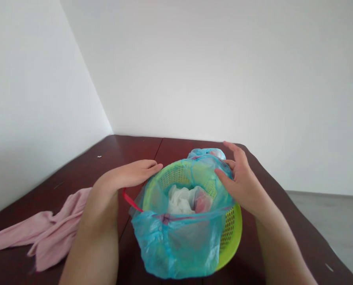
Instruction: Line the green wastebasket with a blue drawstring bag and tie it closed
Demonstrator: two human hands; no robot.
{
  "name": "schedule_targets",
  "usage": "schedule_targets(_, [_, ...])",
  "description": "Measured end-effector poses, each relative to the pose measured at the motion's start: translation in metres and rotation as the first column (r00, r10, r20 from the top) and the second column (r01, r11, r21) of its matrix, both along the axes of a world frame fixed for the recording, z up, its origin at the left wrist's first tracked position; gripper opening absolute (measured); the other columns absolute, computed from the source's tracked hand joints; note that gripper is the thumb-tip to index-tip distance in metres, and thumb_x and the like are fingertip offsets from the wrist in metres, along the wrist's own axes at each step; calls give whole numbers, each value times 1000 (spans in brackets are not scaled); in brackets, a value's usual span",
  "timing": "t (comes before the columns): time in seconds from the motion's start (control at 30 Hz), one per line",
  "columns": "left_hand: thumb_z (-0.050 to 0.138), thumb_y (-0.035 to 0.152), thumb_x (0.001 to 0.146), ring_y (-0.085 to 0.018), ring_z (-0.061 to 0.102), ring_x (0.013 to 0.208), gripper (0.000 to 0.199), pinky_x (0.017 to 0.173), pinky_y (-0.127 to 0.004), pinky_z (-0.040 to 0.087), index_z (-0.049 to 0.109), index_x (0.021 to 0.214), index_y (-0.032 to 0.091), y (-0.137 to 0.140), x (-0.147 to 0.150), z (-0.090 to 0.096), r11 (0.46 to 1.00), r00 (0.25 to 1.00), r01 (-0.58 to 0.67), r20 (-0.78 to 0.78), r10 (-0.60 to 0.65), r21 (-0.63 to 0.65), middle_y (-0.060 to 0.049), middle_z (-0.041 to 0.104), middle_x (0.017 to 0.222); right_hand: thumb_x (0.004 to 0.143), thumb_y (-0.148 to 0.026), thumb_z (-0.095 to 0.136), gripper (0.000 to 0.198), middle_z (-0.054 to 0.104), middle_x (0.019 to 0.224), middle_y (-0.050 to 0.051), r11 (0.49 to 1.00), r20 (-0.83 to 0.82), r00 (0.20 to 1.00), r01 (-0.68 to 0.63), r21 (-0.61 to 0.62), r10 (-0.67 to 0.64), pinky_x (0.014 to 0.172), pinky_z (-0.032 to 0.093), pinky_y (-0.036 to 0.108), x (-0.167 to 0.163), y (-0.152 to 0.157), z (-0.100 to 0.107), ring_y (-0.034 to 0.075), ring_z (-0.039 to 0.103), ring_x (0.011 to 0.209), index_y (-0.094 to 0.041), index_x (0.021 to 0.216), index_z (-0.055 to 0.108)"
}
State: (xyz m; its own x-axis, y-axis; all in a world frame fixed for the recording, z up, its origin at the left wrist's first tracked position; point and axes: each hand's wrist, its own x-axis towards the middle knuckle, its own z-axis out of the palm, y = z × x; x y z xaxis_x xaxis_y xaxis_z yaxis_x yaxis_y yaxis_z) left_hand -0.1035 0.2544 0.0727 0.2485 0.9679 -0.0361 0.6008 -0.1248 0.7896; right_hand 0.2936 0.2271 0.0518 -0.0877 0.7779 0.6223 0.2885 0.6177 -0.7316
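Observation:
A yellow-green perforated plastic basket [235, 233] stands tilted in front of me, lined with a thin see-through blue plastic bag [191, 245]. The bag's edge is folded over the rim and hangs down the near side, while the right near wall shows bare. From its left side comes a red drawstring [131, 200]. Inside lie crumpled white tissue [180, 200] and something pinkish [202, 200]. My left hand [137, 173] rests at the left rim with its fingers stretched out. At the right rim, my right hand [237, 172] has its fingers spread, the thumb against the bag.
A pink cloth [56, 227] lies crumpled to the left on the dark red table [125, 148]. Behind the basket a bunched blue plastic part [206, 152] shows. White walls [194, 71] rise at the back and left; pale floor [327, 217] is at the right.

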Motion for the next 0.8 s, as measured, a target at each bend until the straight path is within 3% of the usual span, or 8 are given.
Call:
schedule_targets(0.07, [80,84,98,-34,76,93,58,78,-37,54,86,92,27,-8,-3,14,995,995,-45,-83,52,85,-10,86,98,99,-34,95,89,72,154,17,989,158,976,145,43,-150,100,74,57,5,-9,3,35,81,112,-38,180,58])
schedule_targets(0.13, [77,83,102,-30,72,91,57,76,-35,52,83,99,26,-20,-4,29,963,989,-137,-29,148,232,-7,83,98,104,-37,89,88,75,140,15,976,330,922,216,3,-205,101,73,61,10,-22,11,35,80,107,-35,183,52])
schedule_targets(0.27, [90,67,103,-15,50,65,45,58,-25,35,78,109,25,-40,9,51,928,933,-238,332,136,288,3,62,77,110,-34,78,75,76,126,10,972,465,872,217,-91,-151,89,73,54,18,-44,32,26,75,85,-37,180,51])
schedule_targets(0.37, [100,54,100,-7,37,53,40,51,-20,27,76,109,23,-45,24,56,958,773,-172,634,-13,229,9,47,66,111,-30,76,70,75,130,10,979,414,900,185,-84,-135,77,72,46,21,-52,39,22,73,78,-40,177,55])
schedule_targets(0.5, [99,33,103,-3,52,52,28,52,-18,48,79,114,17,-46,31,57,961,459,-150,878,-139,231,5,70,83,109,-28,82,68,73,134,11,993,264,960,111,-42,-96,69,72,37,22,-59,42,21,74,85,-37,173,61])
schedule_targets(0.67, [73,9,119,-4,76,70,15,74,-18,70,76,130,19,-59,25,70,972,100,-181,986,-133,149,5,89,105,108,-29,86,74,65,144,11,995,56,993,99,14,-100,61,70,29,23,-71,45,20,76,92,-39,175,57])
schedule_targets(0.73, [64,7,123,-2,80,76,20,80,-17,71,74,135,19,-67,25,77,952,39,-263,987,-155,160,4,92,114,107,-28,85,78,62,148,12,978,15,981,189,84,-191,65,72,32,24,-75,47,20,76,92,-41,178,55])
schedule_targets(0.8, [63,10,124,-3,83,82,20,84,-16,72,75,137,20,-73,27,80,906,98,-367,977,-187,211,5,93,118,107,-26,83,78,60,153,13,940,19,954,291,177,-299,77,76,41,25,-79,49,22,77,97,-42,179,55])
